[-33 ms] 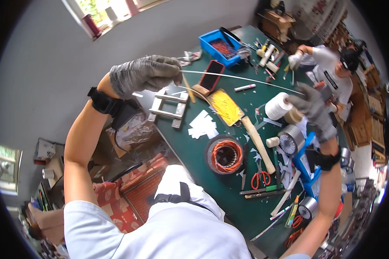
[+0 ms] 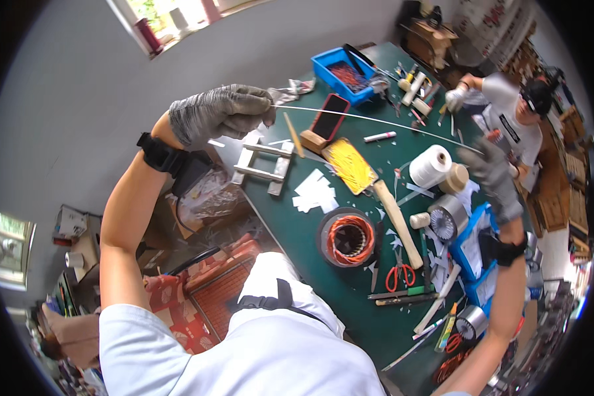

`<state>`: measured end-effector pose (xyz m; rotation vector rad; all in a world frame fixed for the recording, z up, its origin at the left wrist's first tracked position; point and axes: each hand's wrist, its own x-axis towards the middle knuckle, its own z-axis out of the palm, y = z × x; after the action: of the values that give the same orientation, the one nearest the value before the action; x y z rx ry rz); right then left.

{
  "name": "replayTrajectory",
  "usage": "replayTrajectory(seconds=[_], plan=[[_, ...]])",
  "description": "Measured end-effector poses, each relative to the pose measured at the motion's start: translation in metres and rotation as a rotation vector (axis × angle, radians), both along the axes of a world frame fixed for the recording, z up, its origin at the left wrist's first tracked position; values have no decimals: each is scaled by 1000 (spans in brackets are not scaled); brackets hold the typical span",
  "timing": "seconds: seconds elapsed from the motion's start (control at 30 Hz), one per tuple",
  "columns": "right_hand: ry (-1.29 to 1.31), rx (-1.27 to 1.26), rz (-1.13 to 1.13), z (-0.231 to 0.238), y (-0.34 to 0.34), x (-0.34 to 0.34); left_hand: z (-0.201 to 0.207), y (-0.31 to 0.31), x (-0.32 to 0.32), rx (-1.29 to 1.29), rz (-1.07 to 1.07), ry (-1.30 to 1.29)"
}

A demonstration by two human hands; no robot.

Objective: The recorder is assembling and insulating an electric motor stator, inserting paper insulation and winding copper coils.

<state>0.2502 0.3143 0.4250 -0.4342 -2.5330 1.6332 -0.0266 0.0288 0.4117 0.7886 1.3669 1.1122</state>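
My grey-gloved left hand (image 2: 224,113) pinches one end of a thin white cord (image 2: 376,119), strung above the dark green worktable (image 2: 297,245); step in hand looks like straightening it. My grey-gloved right hand (image 2: 496,179), blurred, at far end: cannot tell its grip; next move likely calls for even tension.

A blue bin (image 2: 358,98) stands on the green tabletop (image 2: 350,313); near it, a red-edged phone (image 2: 330,119) rests against a wooden block (image 2: 314,141). A bright window (image 2: 153,10) pierces the grey wall (image 2: 79,119).
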Motion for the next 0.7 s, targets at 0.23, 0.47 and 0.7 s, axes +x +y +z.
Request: replayTrajectory(seconds=[0.23, 0.47, 0.7], plan=[[-73, 452, -338, 8, 67, 127, -1, -45, -24, 64, 120, 72], [-307, 654, -533, -7, 81, 234, -17, -64, -72, 136, 117, -145], [-534, 770, -434, 11, 87, 276, -18, -45, -99, 169, 298, 637]])
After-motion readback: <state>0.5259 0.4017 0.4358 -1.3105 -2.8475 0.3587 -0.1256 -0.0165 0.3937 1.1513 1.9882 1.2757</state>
